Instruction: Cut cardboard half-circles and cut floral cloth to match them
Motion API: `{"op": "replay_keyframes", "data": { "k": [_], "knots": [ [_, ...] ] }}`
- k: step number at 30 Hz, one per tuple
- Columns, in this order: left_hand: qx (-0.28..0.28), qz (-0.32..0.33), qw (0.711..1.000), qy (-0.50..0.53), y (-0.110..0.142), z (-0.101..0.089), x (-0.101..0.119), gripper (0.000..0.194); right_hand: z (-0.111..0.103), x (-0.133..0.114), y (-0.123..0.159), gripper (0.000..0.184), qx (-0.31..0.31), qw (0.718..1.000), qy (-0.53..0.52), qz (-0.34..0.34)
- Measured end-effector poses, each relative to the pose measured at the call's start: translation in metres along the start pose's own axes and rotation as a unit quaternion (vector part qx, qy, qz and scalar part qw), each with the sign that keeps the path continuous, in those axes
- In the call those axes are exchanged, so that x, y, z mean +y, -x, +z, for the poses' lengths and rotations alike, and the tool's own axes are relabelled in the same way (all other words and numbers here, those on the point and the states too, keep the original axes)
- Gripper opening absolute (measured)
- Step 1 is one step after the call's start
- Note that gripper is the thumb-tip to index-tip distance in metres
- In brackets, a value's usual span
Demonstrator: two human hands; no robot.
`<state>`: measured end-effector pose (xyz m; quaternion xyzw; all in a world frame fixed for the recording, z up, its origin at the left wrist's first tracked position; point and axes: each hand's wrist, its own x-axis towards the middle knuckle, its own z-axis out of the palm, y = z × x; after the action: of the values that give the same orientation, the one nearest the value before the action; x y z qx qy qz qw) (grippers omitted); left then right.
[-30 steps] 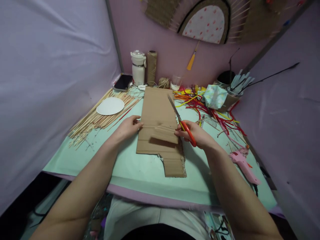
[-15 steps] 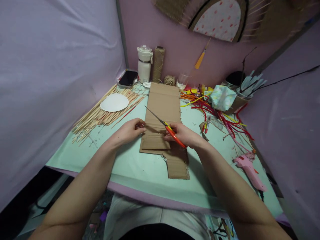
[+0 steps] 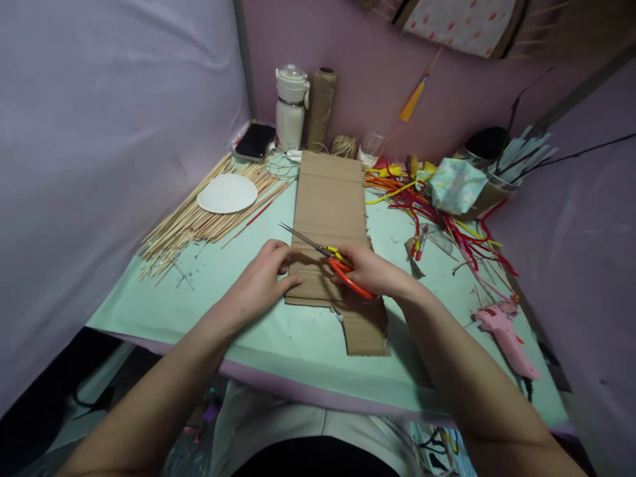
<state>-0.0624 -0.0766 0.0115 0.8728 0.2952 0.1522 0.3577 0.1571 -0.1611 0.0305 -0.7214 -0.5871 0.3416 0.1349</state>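
Note:
A long sheet of brown cardboard (image 3: 330, 189) lies on the table, with a notch cut in its near end. On top of it is a smaller cardboard piece (image 3: 315, 286). My left hand (image 3: 265, 275) grips the left edge of the smaller piece, thumb on top and fingers curled, some of them hidden. In my right hand (image 3: 370, 270) are scissors (image 3: 350, 277) with orange and yellow handles. Their blades look closed, point up and left, and lie across the cardboard. My right fingertips are close to the smaller piece; whether they touch it I cannot tell.
Thin wooden sticks (image 3: 199, 228) lie at left under a white disc (image 3: 227, 193). Behind stand a white bottle (image 3: 291, 116), a brown roll (image 3: 322, 109) and a phone (image 3: 256, 141). Red and yellow pipe cleaners (image 3: 422, 199) and a pink glue gun (image 3: 507, 338) are at right.
The view has shifted slightly. My left hand has moved further onto the smaller piece's left edge, its thumb now lower on it. The scissors stay in my right hand, blades tilted a little flatter.

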Motion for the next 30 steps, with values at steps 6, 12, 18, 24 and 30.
{"op": "replay_keyframes", "data": {
  "k": [6,12,18,24,30],
  "knots": [
    [-0.014,0.099,0.993,-0.06,0.017,0.014,-0.005,0.058,0.001,0.0,0.003,0.023,0.008,0.999,0.033,-0.018],
    [-0.006,0.102,0.993,-0.066,0.016,0.016,-0.01,0.053,0.008,0.004,0.009,0.025,0.043,0.998,0.041,-0.007],
    [-0.003,0.088,0.994,-0.072,0.017,0.017,-0.007,0.054,0.01,0.009,0.009,0.024,0.061,0.998,0.014,-0.023],
    [0.005,0.071,0.995,-0.067,0.016,0.017,-0.002,0.052,0.012,0.011,0.009,0.024,0.078,0.997,-0.007,-0.027],
    [0.004,0.051,0.997,-0.064,0.015,0.02,0.001,0.051,0.012,0.012,0.011,0.032,0.072,0.996,-0.034,-0.029]
  ]
}}
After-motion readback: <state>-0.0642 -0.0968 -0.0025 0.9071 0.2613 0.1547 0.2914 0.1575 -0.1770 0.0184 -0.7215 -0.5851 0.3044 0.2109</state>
